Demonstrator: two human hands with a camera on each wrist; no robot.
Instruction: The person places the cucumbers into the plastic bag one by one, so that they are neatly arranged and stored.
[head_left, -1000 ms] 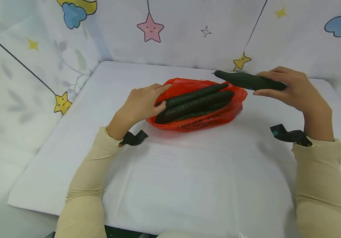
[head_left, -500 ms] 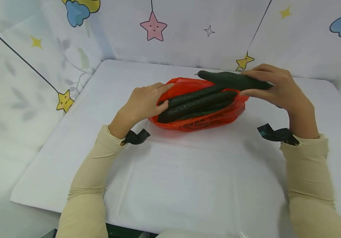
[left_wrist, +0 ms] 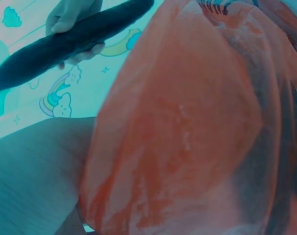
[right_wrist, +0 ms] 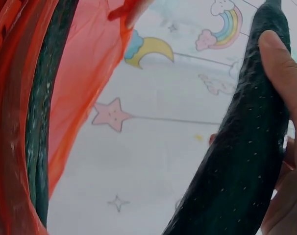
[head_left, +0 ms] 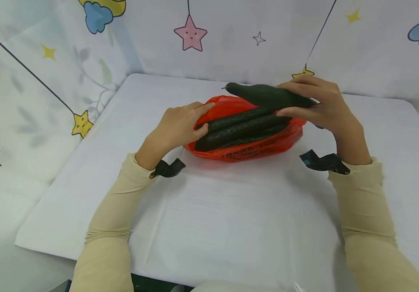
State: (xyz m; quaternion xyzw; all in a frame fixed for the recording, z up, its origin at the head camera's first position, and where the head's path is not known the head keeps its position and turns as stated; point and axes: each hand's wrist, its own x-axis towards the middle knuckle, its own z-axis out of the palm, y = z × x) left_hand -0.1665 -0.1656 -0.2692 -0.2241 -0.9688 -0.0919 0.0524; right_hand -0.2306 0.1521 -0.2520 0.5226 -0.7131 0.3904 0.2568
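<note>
A red plastic bag [head_left: 231, 155] lies open on the table with several dark green cucumbers [head_left: 240, 129] side by side inside. At its left end my left hand [head_left: 176, 125] holds the bag's rim, the thumb over the inner side near the cucumber ends. My right hand [head_left: 315, 99] grips another cucumber [head_left: 260, 95] by its right part, above the bag's back right side. That cucumber's stem end points left. In the right wrist view the thumb lies along the held cucumber [right_wrist: 246, 132]; in the left wrist view the bag [left_wrist: 178, 132] hides most of the left fingers.
The white table [head_left: 224, 219] stretches in front of the bag and to both sides. Behind it hangs a pale cloth [head_left: 224, 56] printed with stars and clouds. Black straps [head_left: 324, 162] stick out from both wrists.
My right hand has moved left with the cucumber, from beyond the bag's right end to over its back right part. The left hand has stayed on the bag's rim.
</note>
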